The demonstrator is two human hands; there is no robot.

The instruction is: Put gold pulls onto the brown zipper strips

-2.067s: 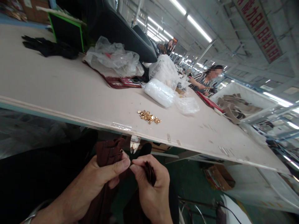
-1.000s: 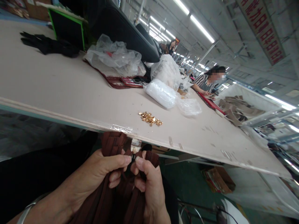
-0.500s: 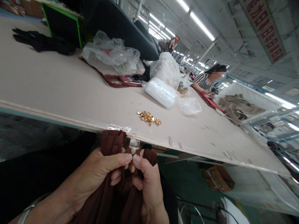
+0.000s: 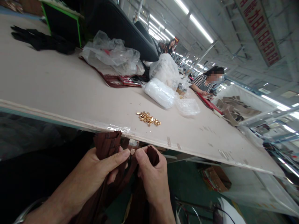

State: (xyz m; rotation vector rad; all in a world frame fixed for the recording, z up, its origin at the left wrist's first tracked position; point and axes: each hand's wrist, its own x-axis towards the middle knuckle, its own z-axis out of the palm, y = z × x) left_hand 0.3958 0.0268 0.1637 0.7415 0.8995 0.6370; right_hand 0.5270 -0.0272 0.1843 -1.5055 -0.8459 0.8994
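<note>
My left hand (image 4: 107,165) is closed around a bundle of dark brown zipper tapes (image 4: 106,146), whose cut ends fan out above the fingers. Another brown bundle end (image 4: 153,155) pokes out of my closed right hand (image 4: 150,168). Between the two thumbs sits a small gold zipper slider (image 4: 132,151), just below a pale metal fixture (image 4: 134,143) at the table's edge; whether a hand touches the slider I cannot tell. The long tapes hang down toward my lap. Farther in on the table lies a pile of small gold zipper sliders (image 4: 149,118).
Clear plastic bags (image 4: 161,93) lie beyond the gold pile. A red calculator (image 4: 130,81) and black gloves (image 4: 42,40) are on the table (image 4: 58,90). A cardboard box (image 4: 217,178) stands below, right. At the far right a person (image 4: 205,84) works beside a bin of beige strips (image 4: 235,109).
My hands have moved apart: the right one shifted right with its tape bundle, the left slightly left. The gold slider now shows free between the thumbs.
</note>
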